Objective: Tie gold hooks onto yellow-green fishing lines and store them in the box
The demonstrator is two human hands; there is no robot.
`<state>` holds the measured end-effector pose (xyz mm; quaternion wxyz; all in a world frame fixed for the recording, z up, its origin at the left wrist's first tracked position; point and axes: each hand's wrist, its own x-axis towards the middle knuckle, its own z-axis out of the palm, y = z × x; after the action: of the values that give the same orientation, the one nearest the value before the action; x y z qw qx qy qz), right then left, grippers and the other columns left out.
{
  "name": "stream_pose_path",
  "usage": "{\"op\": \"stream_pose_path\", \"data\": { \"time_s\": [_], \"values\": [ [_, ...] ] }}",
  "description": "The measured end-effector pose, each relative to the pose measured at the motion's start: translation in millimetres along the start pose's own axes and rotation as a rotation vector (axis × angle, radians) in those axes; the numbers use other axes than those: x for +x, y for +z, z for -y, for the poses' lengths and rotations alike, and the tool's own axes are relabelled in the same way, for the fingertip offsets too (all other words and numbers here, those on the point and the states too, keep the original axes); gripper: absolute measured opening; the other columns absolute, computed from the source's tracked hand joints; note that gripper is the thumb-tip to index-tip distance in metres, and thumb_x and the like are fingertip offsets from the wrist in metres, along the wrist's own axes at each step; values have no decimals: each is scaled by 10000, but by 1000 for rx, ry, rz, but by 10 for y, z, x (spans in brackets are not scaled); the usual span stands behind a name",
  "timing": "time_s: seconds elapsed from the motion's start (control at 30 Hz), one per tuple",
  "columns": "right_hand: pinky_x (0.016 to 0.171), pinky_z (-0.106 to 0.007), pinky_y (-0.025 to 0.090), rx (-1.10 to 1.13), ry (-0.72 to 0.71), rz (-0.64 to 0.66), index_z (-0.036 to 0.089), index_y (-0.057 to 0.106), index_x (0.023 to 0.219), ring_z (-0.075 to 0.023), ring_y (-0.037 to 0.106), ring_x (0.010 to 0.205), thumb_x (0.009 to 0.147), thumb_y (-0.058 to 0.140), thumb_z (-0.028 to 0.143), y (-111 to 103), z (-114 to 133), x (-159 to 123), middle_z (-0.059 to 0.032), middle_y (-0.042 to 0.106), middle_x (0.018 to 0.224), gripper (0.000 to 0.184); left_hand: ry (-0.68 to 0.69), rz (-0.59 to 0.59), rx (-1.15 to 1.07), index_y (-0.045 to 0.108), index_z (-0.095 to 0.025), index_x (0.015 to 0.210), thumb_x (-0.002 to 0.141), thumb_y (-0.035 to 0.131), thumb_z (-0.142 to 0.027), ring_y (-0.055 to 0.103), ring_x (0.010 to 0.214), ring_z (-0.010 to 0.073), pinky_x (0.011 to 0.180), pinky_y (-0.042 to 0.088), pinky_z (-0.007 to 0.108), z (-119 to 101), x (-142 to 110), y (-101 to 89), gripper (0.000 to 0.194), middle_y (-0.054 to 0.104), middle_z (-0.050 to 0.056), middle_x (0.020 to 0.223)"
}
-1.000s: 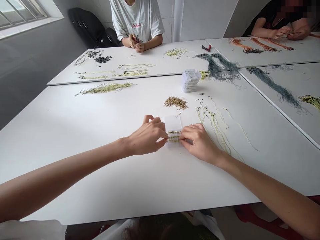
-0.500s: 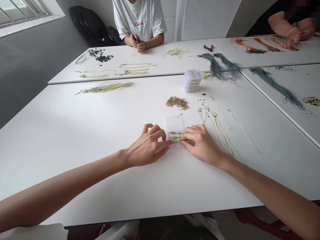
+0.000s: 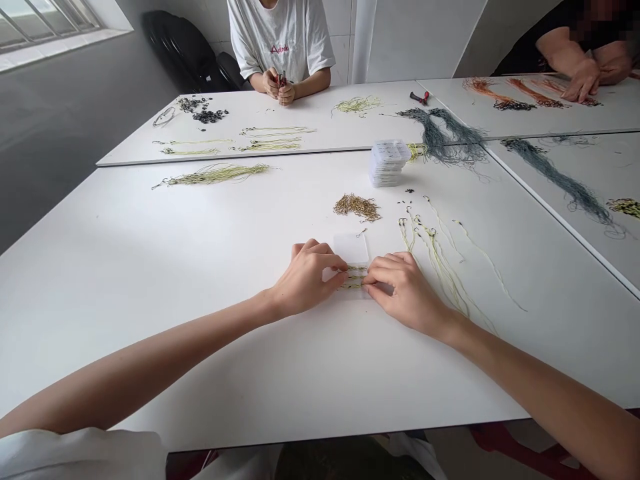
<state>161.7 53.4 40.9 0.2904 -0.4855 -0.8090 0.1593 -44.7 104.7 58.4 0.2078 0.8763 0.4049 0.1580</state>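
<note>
A small clear plastic box (image 3: 357,293) lies open on the table before me, its frosted lid (image 3: 351,249) folded away from me. Several yellow-green hooked fishing lines (image 3: 357,277) run side by side across it. My left hand (image 3: 316,275) reaches over the left side, thumb and forefinger pinched at the upper line. At the right edge is my right hand (image 3: 407,290), its fingers pressed together at the line ends; what they grip is hidden. More yellow-green hooked lines (image 3: 440,257) lie loose beyond my right hand.
Behind the box are a pile of gold-coloured small metal parts (image 3: 357,207) and a stack of clear boxes (image 3: 388,163). A bundle of yellow-green lines (image 3: 215,175) lies at the far left. Grey-blue line bundles (image 3: 440,133) lie farther back. Two people work across the table (image 3: 175,347).
My left hand has moved slightly up and right, from the lower line to the upper one, its fingers closing into a pinch. My right hand stays at the box's right edge.
</note>
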Motion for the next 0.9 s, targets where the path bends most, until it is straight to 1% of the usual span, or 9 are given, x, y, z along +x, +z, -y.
{"op": "stream_pose_path", "data": {
  "time_s": [0.1, 0.17, 0.27, 0.37, 0.47, 0.63, 0.8, 0.9],
  "values": [
    [840, -352, 323, 8, 2, 1, 194, 600, 694, -148, 569, 733, 810, 581, 31, -4, -6, -3, 19, 639, 738, 201, -63, 27, -30, 713, -239, 914, 867, 586, -344, 524, 902, 228, 846, 358, 427, -12, 49, -17, 171, 650, 42, 879],
    [839, -351, 324, 8, 3, -2, 193, 604, 701, -147, 568, 735, 812, 581, 32, -5, -7, -5, 19, 638, 739, 197, -47, 24, -41, 711, -245, 949, 869, 583, -317, 525, 905, 222, 835, 365, 413, -21, 42, -42, 167, 645, 42, 888],
    [829, -350, 330, 5, 1, -4, 195, 606, 708, -147, 565, 726, 813, 581, 34, -4, -1, -2, 16, 633, 728, 194, 91, -19, 13, 711, -268, 1019, 893, 553, -264, 507, 905, 206, 842, 353, 399, -57, -31, -56, 201, 624, 49, 912],
    [828, -354, 334, 6, -2, -1, 199, 612, 720, -149, 565, 716, 821, 581, 43, 1, 8, 5, 13, 635, 724, 188, 243, -30, 117, 707, -285, 1050, 915, 523, -242, 482, 900, 206, 860, 328, 414, -108, -129, -15, 232, 613, 67, 954],
    [837, -358, 339, 5, 0, -6, 200, 620, 730, -145, 562, 711, 835, 581, 54, 13, 5, 9, 12, 636, 724, 183, 318, -38, 205, 677, -267, 1102, 930, 491, -239, 467, 915, 221, 870, 316, 438, -132, -194, 59, 255, 615, 82, 986],
    [872, -371, 350, 44, -1, -6, 209, 648, 773, -152, 584, 744, 846, 593, 68, 25, -23, 5, 7, 649, 755, 168, 357, -76, 266, 617, -242, 1166, 932, 473, -217, 461, 929, 224, 895, 314, 453, -98, -235, 146, 276, 613, 86, 982],
    [914, -377, 358, 90, 17, 24, 235, 668, 884, -174, 623, 844, 862, 607, 103, -19, -41, -15, -1, 681, 850, 147, 373, -98, 271, 594, -232, 1172, 927, 481, -210, 464, 924, 223, 881, 317, 447, -67, -252, 167, 270, 609, 83, 975],
    [941, -386, 346, 74, 2, 17, 235, 662, 912, -175, 629, 849, 857, 616, 114, -45, -34, -32, -1, 684, 866, 140, 374, -103, 266, 588, -232, 1179, 925, 486, -208, 465, 922, 222, 879, 317, 444, -66, -254, 173, 275, 609, 81, 975]
  ]
}}
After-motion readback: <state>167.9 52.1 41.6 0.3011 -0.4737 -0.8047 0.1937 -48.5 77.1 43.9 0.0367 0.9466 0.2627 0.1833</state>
